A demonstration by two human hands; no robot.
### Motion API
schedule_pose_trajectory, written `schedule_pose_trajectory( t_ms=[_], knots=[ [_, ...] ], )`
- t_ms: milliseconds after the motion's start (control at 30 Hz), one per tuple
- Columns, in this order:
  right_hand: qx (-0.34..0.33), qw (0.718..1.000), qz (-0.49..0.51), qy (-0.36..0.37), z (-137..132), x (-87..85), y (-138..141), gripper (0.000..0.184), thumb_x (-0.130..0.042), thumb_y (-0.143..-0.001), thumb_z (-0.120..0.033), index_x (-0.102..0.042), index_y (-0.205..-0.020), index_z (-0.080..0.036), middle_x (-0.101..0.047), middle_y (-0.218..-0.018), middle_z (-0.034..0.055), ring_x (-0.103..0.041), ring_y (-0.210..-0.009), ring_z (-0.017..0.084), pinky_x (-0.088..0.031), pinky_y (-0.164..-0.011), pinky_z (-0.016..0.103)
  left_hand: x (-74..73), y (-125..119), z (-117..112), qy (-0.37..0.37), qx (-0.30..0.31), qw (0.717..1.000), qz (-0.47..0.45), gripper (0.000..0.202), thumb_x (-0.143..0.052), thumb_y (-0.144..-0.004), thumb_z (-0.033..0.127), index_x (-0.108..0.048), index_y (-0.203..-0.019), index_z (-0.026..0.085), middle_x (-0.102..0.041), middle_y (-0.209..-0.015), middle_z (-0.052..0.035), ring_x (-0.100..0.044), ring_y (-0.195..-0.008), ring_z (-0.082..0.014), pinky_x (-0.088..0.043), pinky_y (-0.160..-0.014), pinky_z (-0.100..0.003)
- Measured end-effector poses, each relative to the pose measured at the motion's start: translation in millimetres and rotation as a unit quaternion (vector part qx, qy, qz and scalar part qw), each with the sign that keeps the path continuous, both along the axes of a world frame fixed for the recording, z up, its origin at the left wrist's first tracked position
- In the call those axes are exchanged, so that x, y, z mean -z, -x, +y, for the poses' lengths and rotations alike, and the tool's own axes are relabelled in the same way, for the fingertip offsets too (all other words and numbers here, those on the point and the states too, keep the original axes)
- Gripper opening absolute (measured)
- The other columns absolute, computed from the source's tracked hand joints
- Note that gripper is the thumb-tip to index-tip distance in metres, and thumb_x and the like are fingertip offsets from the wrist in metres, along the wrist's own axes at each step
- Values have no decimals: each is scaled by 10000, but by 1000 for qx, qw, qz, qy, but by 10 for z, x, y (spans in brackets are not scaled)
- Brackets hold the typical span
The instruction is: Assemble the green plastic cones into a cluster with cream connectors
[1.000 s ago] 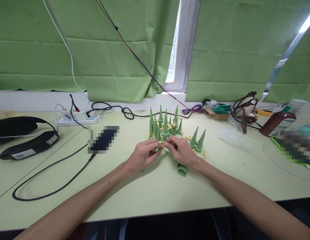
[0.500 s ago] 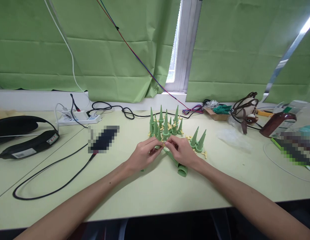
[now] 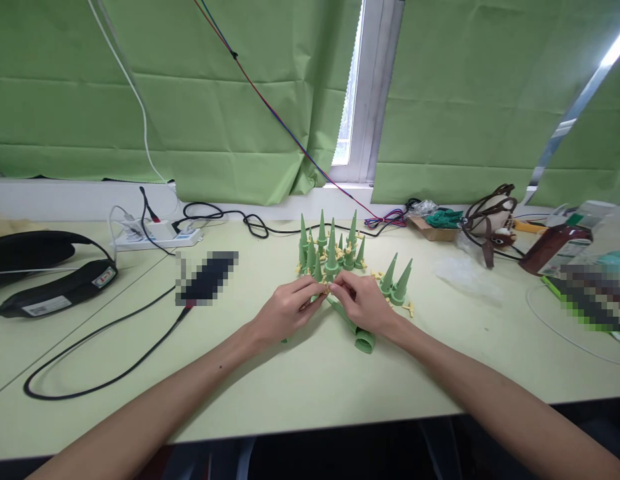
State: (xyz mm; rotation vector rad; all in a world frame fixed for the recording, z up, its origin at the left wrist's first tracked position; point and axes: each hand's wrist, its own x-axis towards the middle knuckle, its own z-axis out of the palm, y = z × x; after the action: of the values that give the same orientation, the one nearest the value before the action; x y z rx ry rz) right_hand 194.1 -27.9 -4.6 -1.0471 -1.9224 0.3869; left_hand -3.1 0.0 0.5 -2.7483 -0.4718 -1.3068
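Observation:
My left hand [image 3: 289, 308] and my right hand [image 3: 363, 301] meet fingertip to fingertip over the table, both closed in a pinch. Between the fingertips shows a small yellow plastic piece [image 3: 326, 288], mostly covered by the fingers. Under my right hand lies a green plastic cone [image 3: 364, 341] on its side, its round open end toward me. Just beyond the hands stands a group of green pointed cones [image 3: 332, 257], with small yellow T-shaped pieces [image 3: 349, 249] scattered among them. Two more upright cones [image 3: 401, 287] stand to the right, a loose yellow piece [image 3: 411, 309] beside them.
On the left are a blurred-out phone [image 3: 207, 279] on a black cable, a black padded device [image 3: 65, 287] and a white power strip [image 3: 163, 237]. Along the right stand a brown bottle [image 3: 557, 247], clear plastic bags [image 3: 465, 275] and a small cardboard box [image 3: 433, 230].
Both hands keep nearly the same place and pinch, with only a slight shift of the fingers at the yellow piece. The cones have not moved.

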Motion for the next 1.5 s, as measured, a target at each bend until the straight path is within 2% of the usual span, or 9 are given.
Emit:
schedule_pose_trajectory(
  t_ms=[433,967,1300,1500],
  knots=[
    [0,1000,-3,-5,-5,2,0,221,-480,-954,-290,-491,-750,-206,-483,-538,-46,-398,-473,113,-316,-529,248,0,-1,-17,-20,1,1000,4,143,-541,-927,122,-619,-1037,167,-680,-833,-54,-624,-665,-117,-510,-608,-227],
    [-2,1000,-4,-7,-1,10,8,217,-479,-953,-267,-477,-745,-207,-478,-547,-45,-386,-476,111,-305,-531,243,14,11,-22,-22,9,1000,8,140,-548,-914,95,-607,-1024,159,-664,-816,-46,-582,-623,-108,-464,-569,-221],
    [-2,1000,-10,-13,-2,7,5,226,-475,-950,-248,-448,-730,-204,-431,-546,-56,-358,-487,103,-287,-535,234,25,11,-34,-10,-1,1000,16,111,-531,-931,115,-600,-1003,162,-681,-834,-56,-629,-700,-124,-506,-624,-226],
    [14,1000,-24,-3,10,23,14,286,-473,-963,-280,-415,-692,-206,-400,-536,-59,-343,-486,102,-270,-527,242,17,-4,-46,32,-4,999,9,79,-541,-930,132,-605,-966,158,-624,-762,-29,-521,-589,-93,-431,-535,-212]
  ],
)
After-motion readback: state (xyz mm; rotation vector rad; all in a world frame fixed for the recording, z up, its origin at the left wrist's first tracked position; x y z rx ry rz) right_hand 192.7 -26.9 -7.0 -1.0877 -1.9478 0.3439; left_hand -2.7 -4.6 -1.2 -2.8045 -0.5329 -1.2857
